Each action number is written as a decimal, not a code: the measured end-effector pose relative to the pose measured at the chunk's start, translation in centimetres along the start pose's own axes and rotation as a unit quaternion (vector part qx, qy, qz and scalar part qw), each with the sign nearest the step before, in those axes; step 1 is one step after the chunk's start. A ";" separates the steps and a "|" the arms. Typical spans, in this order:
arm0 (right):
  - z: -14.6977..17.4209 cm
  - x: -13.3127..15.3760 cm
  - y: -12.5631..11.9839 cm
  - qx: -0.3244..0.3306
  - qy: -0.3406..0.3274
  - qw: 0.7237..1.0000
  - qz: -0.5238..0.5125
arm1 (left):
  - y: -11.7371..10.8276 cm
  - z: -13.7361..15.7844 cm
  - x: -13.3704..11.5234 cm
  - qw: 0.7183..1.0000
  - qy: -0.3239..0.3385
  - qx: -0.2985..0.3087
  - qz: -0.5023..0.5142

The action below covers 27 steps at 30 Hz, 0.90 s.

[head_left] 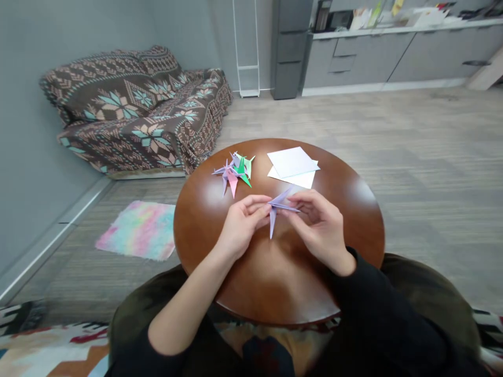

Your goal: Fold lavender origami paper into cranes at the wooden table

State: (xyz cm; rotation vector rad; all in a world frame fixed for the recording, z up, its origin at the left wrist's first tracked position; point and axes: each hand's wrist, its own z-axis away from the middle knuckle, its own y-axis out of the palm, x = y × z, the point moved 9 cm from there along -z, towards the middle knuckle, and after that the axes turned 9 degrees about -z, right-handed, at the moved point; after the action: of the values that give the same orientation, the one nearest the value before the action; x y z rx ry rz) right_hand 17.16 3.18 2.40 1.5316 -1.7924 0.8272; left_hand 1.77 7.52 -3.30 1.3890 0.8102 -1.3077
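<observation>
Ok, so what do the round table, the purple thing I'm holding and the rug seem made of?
Round table: probably varnished wood or veneer, going by the brown tone and glossy reflections. Purple folded piece: likely matte paper, with thin points and crisp edges. Rug: perhaps synthetic plush, given its fuzzy edge.

One left hand [247, 219] and one right hand [320, 222] are holding one lavender folded paper [280, 202], at least three folded figures [242, 170] are clustering too closely for an exact count, two pale sheets [293, 161] are overlapping, and one round counter [267, 285], one sofa [137, 102] and one fluffy rug [141, 230] are showing
</observation>
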 end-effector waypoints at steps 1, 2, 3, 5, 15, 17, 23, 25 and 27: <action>0.0 -0.4 0.4 0.021 0.018 1.000 -0.006 | 0.1 0.0 0.0 1.000 0.001 0.006 -0.007; 0.0 -0.8 0.7 0.039 0.033 0.999 -0.002 | 0.3 0.0 0.1 1.000 0.001 0.015 -0.018; 0.0 -1.2 0.8 0.049 0.048 0.998 0.008 | 0.5 0.0 0.2 0.999 0.000 0.025 -0.032; 0.0 -2.2 0.8 0.056 0.084 0.995 0.021 | 0.9 0.2 0.3 0.997 -0.004 0.046 -0.066; 1.4 -4.2 2.6 0.166 0.269 0.942 -0.110 | 1.1 0.8 -2.3 0.969 0.106 0.028 -0.221; 1.4 -3.6 2.9 0.192 0.270 0.937 -0.108 | 0.9 0.7 -2.4 0.977 0.102 0.027 -0.184; -0.1 -1.8 0.9 0.104 0.232 0.957 -0.139 | 1.5 0.7 0.1 0.992 -0.013 0.102 -0.079; 0.2 -1.9 1.3 0.118 0.259 0.941 -0.182 | 2.0 0.9 0.7 0.989 -0.047 0.126 -0.059; 0.5 -2.1 1.7 0.126 0.279 0.928 -0.211 | 2.2 1.0 0.9 0.988 -0.069 0.132 -0.048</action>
State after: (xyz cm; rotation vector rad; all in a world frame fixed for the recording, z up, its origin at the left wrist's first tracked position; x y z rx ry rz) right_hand 15.75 4.26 0.29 1.5537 -0.9321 1.1550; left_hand 3.70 5.85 -3.60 1.4604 0.6325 -1.6129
